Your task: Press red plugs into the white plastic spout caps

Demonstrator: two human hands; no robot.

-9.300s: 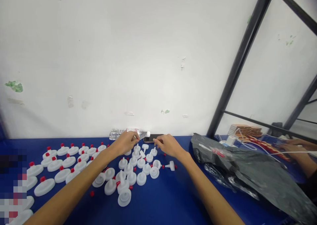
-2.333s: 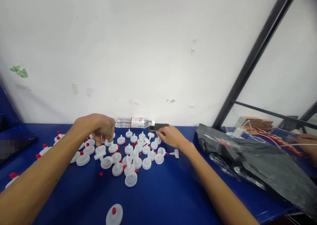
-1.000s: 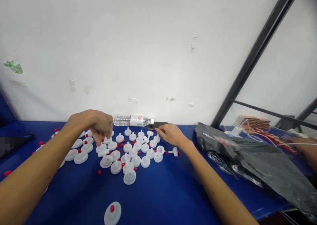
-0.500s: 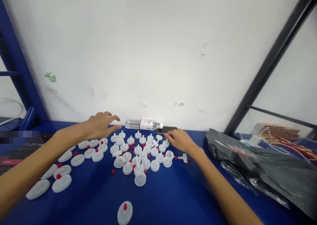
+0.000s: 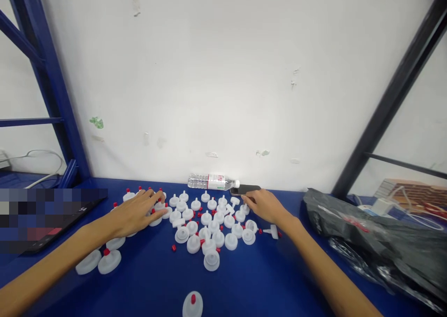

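My left hand reaches over a group of white spout lids with red tips on the blue table. Its thumb and fingers are apart around a red-tipped lid; whether they touch it I cannot tell. My right hand is at the far right of the loose white spout lids, its fingers bent together by a lid and the edge of a black phone. What those fingers hold, if anything, is hidden. Small red tips lie scattered among the bare lids.
A clear water bottle lies against the wall. Near the front edge sits one red-tipped lid. A dark plastic bag covers the right side, beside a stack of brown pieces. A dark flat device, partly blurred, is at left.
My left hand has lowered from above the table onto the red-tipped lids. My right hand stays by the phone and the right-hand lids. The camera view has shifted left.
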